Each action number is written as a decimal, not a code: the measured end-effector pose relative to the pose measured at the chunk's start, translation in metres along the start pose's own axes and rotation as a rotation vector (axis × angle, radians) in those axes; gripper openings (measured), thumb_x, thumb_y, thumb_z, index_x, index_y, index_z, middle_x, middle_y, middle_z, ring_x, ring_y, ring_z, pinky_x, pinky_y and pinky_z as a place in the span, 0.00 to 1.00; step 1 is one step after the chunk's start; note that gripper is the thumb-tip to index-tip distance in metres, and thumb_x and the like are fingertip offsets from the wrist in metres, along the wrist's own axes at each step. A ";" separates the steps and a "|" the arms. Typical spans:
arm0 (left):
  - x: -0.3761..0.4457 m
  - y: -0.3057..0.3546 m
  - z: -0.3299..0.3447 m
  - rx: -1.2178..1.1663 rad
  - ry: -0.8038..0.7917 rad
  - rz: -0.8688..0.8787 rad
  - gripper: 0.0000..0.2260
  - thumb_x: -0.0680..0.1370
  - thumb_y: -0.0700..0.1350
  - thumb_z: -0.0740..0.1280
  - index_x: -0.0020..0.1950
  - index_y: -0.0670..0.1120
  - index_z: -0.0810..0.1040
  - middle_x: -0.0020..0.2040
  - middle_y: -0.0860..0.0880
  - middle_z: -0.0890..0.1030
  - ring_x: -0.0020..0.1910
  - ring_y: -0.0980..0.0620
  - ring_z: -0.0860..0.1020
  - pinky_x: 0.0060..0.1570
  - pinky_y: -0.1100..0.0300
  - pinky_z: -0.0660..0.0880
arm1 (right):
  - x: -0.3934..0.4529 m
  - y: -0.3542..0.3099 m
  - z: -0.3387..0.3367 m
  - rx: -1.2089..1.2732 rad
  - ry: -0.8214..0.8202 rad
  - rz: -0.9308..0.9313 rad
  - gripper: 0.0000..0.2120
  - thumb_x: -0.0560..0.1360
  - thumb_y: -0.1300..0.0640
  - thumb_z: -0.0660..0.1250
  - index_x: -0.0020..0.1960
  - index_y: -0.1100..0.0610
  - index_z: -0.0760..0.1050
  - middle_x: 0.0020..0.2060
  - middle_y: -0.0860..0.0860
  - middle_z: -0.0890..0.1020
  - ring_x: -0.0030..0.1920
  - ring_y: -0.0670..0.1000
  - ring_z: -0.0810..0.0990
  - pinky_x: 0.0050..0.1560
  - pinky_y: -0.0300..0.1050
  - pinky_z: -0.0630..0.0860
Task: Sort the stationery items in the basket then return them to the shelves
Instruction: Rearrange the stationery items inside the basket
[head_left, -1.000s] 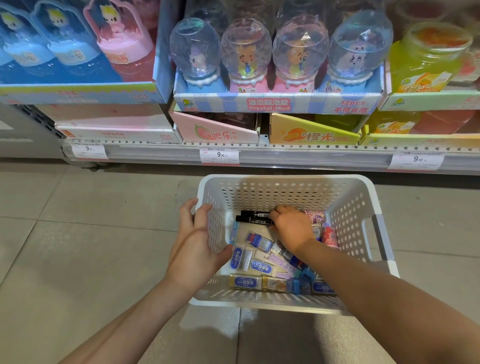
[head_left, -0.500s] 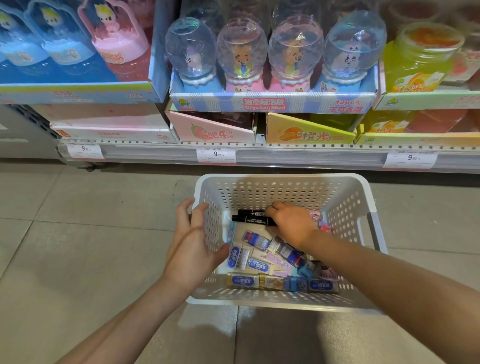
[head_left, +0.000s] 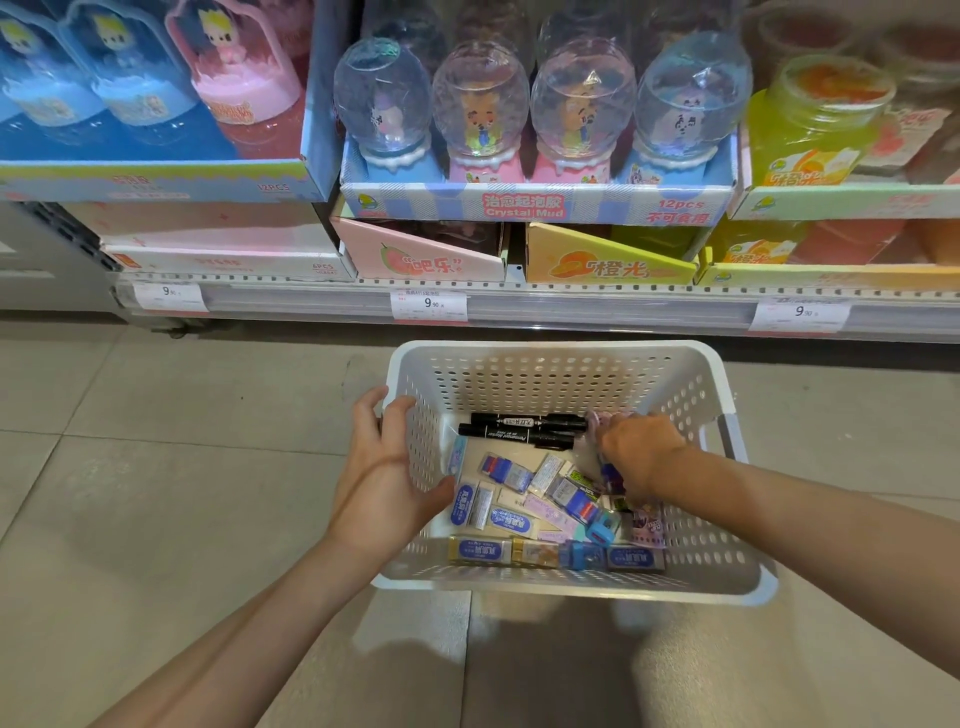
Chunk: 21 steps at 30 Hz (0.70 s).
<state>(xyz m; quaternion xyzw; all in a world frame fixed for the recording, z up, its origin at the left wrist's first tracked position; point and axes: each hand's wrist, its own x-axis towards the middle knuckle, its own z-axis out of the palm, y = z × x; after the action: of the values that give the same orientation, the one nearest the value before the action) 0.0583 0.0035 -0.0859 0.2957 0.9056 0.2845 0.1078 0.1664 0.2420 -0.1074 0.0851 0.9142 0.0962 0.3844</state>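
Basket (head_left: 561, 364) sits on floor by shelf (head_left: 519, 306). Left hand (head_left: 382, 478) grips its left wall. Right hand (head_left: 636, 452) inside, fingers curled into packets beside two black markers (head_left: 524, 430); exact grip unclear.

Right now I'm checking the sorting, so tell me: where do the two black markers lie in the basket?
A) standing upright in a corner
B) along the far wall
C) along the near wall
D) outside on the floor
B: the two black markers lie flat, side by side, against the far wall of the basket.
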 end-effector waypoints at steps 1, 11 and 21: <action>0.000 -0.001 0.001 0.002 0.004 0.004 0.39 0.64 0.49 0.80 0.69 0.46 0.64 0.71 0.52 0.54 0.62 0.49 0.69 0.49 0.61 0.73 | 0.000 0.000 0.001 0.012 -0.006 0.009 0.30 0.71 0.51 0.72 0.67 0.58 0.63 0.60 0.54 0.74 0.59 0.53 0.75 0.59 0.47 0.73; 0.000 -0.001 0.002 0.029 0.025 0.035 0.39 0.63 0.49 0.80 0.69 0.45 0.65 0.71 0.48 0.56 0.62 0.46 0.69 0.48 0.61 0.71 | 0.005 0.001 0.002 0.095 -0.011 0.058 0.24 0.74 0.56 0.68 0.67 0.60 0.65 0.62 0.55 0.74 0.61 0.54 0.75 0.57 0.47 0.74; -0.001 -0.001 0.002 0.043 0.040 0.047 0.37 0.64 0.48 0.80 0.67 0.44 0.67 0.72 0.45 0.58 0.60 0.45 0.71 0.47 0.61 0.73 | 0.015 -0.004 -0.011 0.697 -0.043 -0.045 0.14 0.78 0.54 0.60 0.59 0.59 0.76 0.55 0.56 0.79 0.55 0.55 0.77 0.46 0.42 0.70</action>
<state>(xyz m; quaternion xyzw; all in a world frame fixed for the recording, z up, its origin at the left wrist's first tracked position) 0.0588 0.0032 -0.0884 0.3131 0.9063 0.2734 0.0766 0.1480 0.2403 -0.1108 0.1933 0.8854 -0.2321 0.3534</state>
